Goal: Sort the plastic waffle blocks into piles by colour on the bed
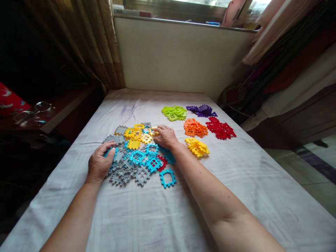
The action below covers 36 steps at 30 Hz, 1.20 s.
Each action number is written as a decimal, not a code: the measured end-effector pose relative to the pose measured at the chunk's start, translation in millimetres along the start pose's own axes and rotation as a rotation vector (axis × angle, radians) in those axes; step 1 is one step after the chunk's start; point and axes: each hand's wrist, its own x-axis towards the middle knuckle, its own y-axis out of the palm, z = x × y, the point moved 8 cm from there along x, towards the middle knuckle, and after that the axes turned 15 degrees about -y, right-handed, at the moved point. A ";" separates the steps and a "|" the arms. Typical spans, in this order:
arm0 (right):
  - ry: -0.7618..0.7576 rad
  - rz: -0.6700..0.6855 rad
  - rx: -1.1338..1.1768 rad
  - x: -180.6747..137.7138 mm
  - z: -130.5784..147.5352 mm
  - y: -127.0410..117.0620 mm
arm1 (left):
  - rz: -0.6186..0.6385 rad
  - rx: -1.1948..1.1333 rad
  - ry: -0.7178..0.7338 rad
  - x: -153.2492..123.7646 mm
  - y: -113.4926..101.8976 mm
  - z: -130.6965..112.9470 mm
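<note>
Right hand [166, 137] on far part of mixed pile [136, 159] on bed [236, 182], fingertips bent onto yellow tile [153, 132], grip unclear. Sorted yellow heap [197, 147] lies near, to right of it. Left hand [98, 163] at pile's left edge, fingers closed round blue tile [108, 152].

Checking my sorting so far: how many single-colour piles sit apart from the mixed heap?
5: green pile and purple pile farthest back, orange pile and red pile in front of them, yellow pile nearest, beside the right hand.
</note>
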 end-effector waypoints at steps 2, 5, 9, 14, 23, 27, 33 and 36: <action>0.011 0.013 -0.005 1.6 -0.4 1.9 | 0.001 0.001 0.003 0.2 0.8 -0.7; 0.022 0.003 -0.012 0.9 1.5 0.3 | 0.004 -0.003 0.001 0.2 1.5 -0.8; 0.039 -0.083 -0.010 -15.3 -1.1 -13.7 | 0.000 -0.017 0.002 0.4 1.3 2.0; 0.072 -0.293 -0.076 -75.7 -24.4 -52.1 | -0.002 -0.017 0.006 1.4 1.2 4.7; 0.196 -0.356 -0.205 -157.4 -55.7 -66.1 | -0.002 0.007 0.027 2.4 2.2 4.7; 0.211 -0.330 -0.213 -162.8 -54.4 -57.8 | 0.000 0.006 0.024 2.1 2.1 4.7; 0.189 -0.338 -0.206 -158.6 -47.2 -66.1 | -0.014 -0.009 0.028 2.0 1.3 5.0; 0.140 -0.319 -0.161 -133.9 -39.4 -69.5 | -0.005 -0.017 0.030 2.4 1.9 5.1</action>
